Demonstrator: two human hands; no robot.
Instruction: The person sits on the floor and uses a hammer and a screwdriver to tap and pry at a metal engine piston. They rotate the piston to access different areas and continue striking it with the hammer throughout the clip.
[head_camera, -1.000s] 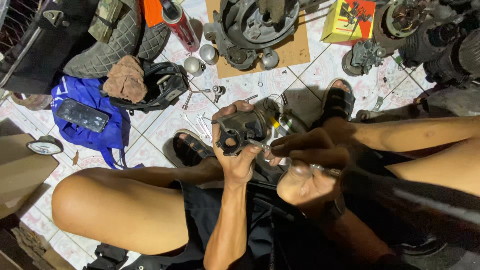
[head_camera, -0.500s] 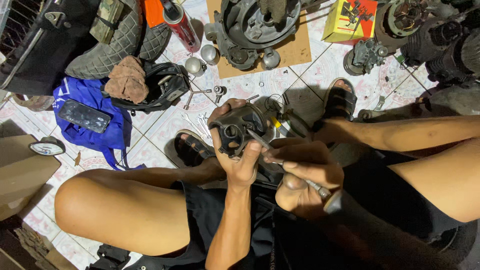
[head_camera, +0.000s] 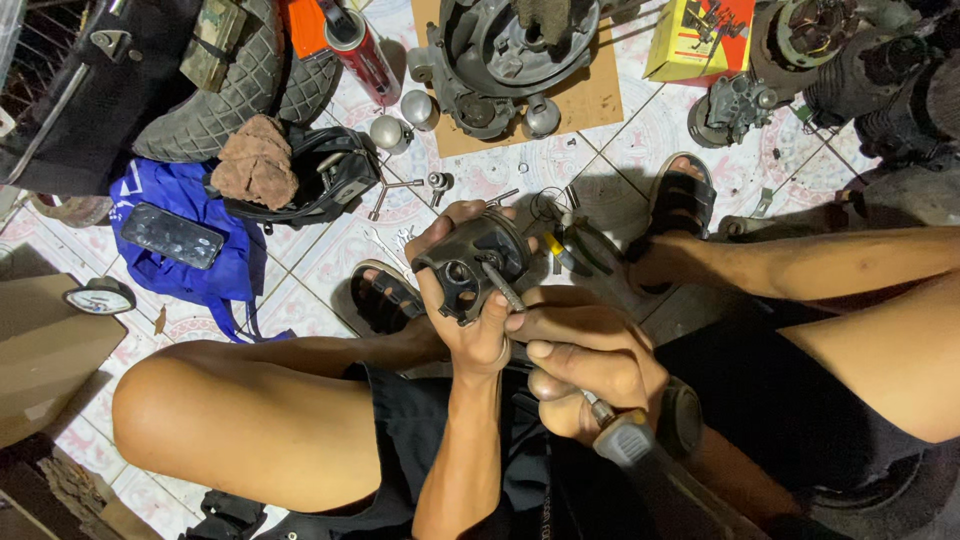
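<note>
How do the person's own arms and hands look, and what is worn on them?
Both forearms are bare, with no sleeves and no gloves. The left hand wears no ring or watch that can be seen. The right hand is also bare, and a dark band, perhaps a watch, sits at its wrist.

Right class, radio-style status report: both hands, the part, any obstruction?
Left hand grips piston. Right hand drives screwdriver against it. No obstruction.

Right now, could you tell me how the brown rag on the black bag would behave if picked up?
The brown rag lies crumpled, so it would probably hang floppy. It looks like light cloth, unlikely to roll or slip off the black bag.
</note>
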